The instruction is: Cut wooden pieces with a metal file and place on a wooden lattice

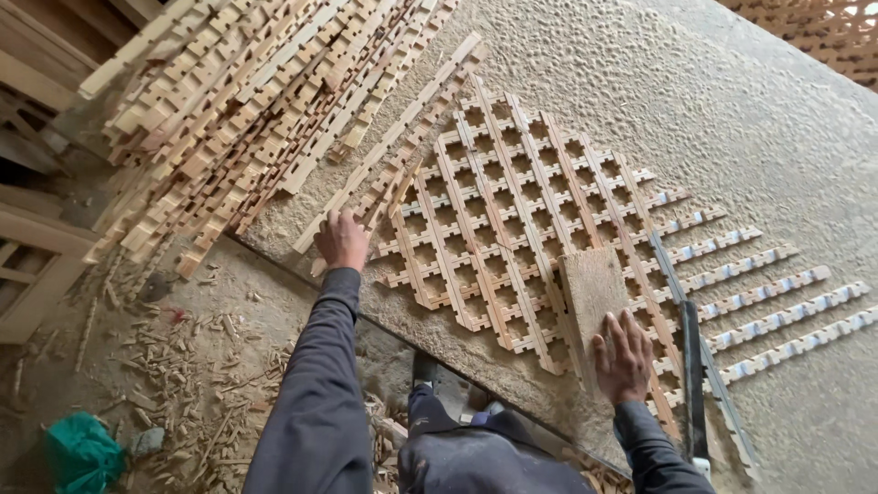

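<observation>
Now the left hand (341,240) is gripping a notched strip (393,146) beside the lattice panel (512,220), while the flat right hand (623,357) is pressing a wooden block (593,288) to steady it.

Both arms wear long dark grey sleeves reaching the wrists; left hand (341,240) and right hand (623,358) are bare, ungloved.

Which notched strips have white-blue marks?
The separate parallel strips lying right of the lattice panel, past the right hand; the piled strips by the left hand are bare wood.
</observation>
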